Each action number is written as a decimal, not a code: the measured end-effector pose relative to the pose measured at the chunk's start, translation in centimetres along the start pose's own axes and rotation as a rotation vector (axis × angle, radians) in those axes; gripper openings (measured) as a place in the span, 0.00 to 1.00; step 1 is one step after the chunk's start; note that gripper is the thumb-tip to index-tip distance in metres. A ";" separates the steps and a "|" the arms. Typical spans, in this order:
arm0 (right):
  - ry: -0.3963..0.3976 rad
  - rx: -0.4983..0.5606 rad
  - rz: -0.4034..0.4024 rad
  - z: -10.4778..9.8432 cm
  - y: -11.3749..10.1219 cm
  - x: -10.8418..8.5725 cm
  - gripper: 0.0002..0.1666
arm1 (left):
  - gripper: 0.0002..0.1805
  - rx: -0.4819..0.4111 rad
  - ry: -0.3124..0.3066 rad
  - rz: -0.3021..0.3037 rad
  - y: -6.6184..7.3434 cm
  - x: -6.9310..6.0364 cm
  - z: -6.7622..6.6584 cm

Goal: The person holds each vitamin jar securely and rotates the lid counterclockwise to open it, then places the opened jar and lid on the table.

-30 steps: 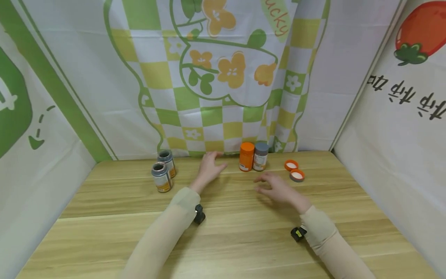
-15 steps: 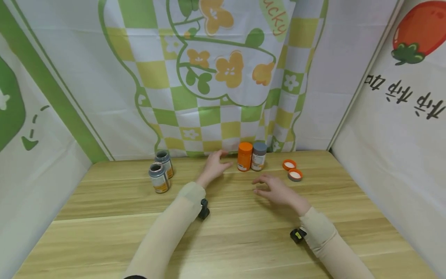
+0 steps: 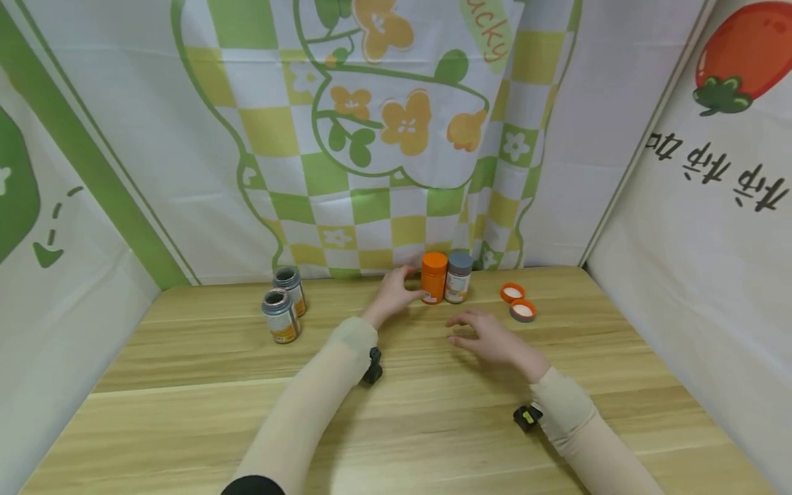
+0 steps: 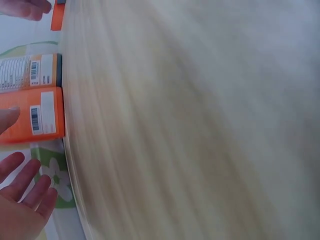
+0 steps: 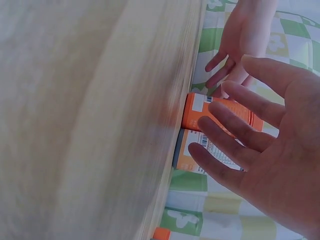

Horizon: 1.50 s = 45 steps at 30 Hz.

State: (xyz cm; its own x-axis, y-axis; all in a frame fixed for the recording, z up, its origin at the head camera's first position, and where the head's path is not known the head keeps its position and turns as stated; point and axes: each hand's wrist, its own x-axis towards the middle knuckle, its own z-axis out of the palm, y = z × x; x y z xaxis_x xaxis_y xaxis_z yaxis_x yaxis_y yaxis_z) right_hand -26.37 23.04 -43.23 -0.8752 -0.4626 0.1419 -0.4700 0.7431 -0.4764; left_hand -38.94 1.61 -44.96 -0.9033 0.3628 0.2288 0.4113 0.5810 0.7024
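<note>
Using the gray-lidded jar [image 3: 458, 280] as datum. Well left of it, two open-mouthed jars [image 3: 281, 324] are standing upright.

The left hand [image 3: 394, 292] is hovering a bit left of datum, fingers spreading apart, thumb crossing in front of the orange jar [image 3: 434, 278]. Not clasping it; can't tell if the thumb is making contact.

The orange jar is standing upright immediately left of datum, lid [image 3: 435, 259] on, sides touching or nearly. Looking like stiff plastic, so I'm guessing light and not fragile; fill isn't showing. The smooth wall is probably offering modest friction. I'd be taking it mid-body, thumb in front, fingers wrapping behind from the left, staying off the lid in case it's turning freely. The right side is looking too tight for fingers, and a sloppy grip would be risking a nudge to the datum jar.

The right hand [image 3: 485, 337] is hovering nearer the person than datum, slightly right, fingers parting loosely, gripping nothing.

Right of datum, a loose orange cap [image 3: 512, 293] and a gray-sided cap [image 3: 522, 311] are lying side by side, insides facing up.
</note>
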 end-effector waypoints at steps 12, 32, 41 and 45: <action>0.004 0.007 -0.015 -0.1 0.1 -0.2 0.20 | 0.36 -0.039 -0.031 -0.038 1.0 0.8 1.7; 0.026 0.015 0.009 -0.2 0.7 0.1 0.19 | 0.37 -0.164 -0.002 -0.082 1.3 1.1 2.3; 0.051 -0.001 0.033 -0.8 1.5 -0.4 0.19 | 0.37 -0.201 0.013 -0.102 1.4 0.5 1.9; 0.057 0.005 0.035 -1.1 1.9 -0.7 0.20 | 0.35 -0.191 0.021 -0.081 1.4 0.1 1.7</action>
State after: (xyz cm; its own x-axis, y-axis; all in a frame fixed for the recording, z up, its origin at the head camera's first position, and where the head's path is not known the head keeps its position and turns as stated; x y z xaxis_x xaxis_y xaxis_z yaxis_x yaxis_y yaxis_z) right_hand -26.78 25.25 -43.29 -0.8962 -0.4079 0.1745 -0.4387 0.7559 -0.4859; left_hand -38.24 3.72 -45.10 -0.9356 0.3045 0.1789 0.3085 0.4578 0.8338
